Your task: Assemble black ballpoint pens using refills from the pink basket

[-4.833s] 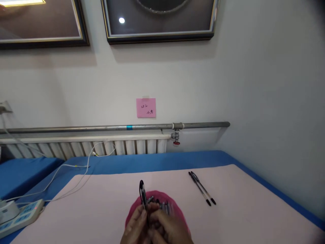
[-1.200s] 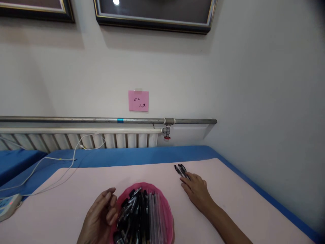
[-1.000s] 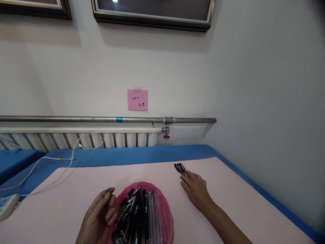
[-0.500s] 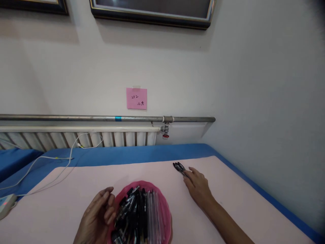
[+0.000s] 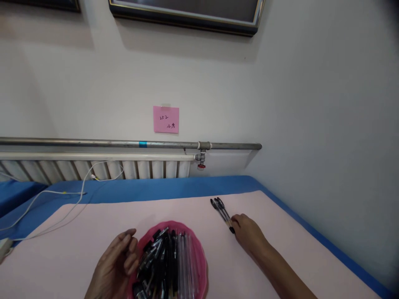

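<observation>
Several black-capped clear pens (image 5: 222,214) lie side by side, slanting, on the pink sheet (image 5: 124,216). My right hand (image 5: 248,232) rests just right of their lower ends, its fingertips at or almost touching them, the fingers loosely bent and not wrapped round any pen. A pink scalloped basket (image 5: 202,259) stands front centre. Black pen parts (image 5: 158,253) and clear plastic tubes (image 5: 188,261) fill it. My left hand (image 5: 116,259) hovers at the basket's left rim, palm turned inward, fingers loosely curled and thumb side up, holding nothing visible.
A blue cloth (image 5: 156,189) borders the pink sheet. White cables (image 5: 81,195) run over the left side to a power strip (image 5: 4,249). Behind are a radiator (image 5: 143,169), a metal pipe (image 5: 168,144) with a red valve (image 5: 201,166), and a pink note (image 5: 166,119).
My right hand has drawn back toward the lower right, off the pens, so their full length shows. The pens stay in place. My left hand holds its pose; the view has shifted slightly.
</observation>
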`<act>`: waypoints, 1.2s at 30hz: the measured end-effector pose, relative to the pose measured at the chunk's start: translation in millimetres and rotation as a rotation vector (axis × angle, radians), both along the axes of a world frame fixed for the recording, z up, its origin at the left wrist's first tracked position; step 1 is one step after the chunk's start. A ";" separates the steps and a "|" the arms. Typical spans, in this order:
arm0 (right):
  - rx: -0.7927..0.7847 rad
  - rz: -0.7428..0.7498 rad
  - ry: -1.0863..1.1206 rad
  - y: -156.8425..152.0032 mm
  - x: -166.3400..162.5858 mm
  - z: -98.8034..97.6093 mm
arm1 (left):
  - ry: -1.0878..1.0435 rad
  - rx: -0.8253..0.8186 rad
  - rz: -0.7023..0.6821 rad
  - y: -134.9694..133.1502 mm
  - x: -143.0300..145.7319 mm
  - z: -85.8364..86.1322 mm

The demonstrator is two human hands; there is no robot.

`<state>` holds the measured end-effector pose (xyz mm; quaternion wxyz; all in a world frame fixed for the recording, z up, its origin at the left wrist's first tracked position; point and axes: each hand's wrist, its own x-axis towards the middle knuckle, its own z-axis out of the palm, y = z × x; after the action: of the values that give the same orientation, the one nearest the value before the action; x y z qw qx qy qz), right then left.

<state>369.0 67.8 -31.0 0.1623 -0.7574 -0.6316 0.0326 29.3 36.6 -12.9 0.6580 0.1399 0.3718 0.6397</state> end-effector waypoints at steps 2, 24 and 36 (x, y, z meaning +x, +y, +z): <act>0.000 0.011 0.002 0.1 -2.3 -0.1 | 0.010 0.000 0.002 -0.9 0.0 0.1; 0.023 0.030 0.002 -1.1 -0.2 -0.6 | 0.009 0.005 0.012 -0.9 -0.3 1.6; 0.048 -0.152 0.132 4.6 16.2 5.0 | 0.069 0.150 -0.002 8.6 -8.1 -2.0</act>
<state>385.2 72.4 -26.0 0.2235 -0.7953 -0.5608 0.0549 21.2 45.2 -14.9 0.6331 0.2111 0.3450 0.6600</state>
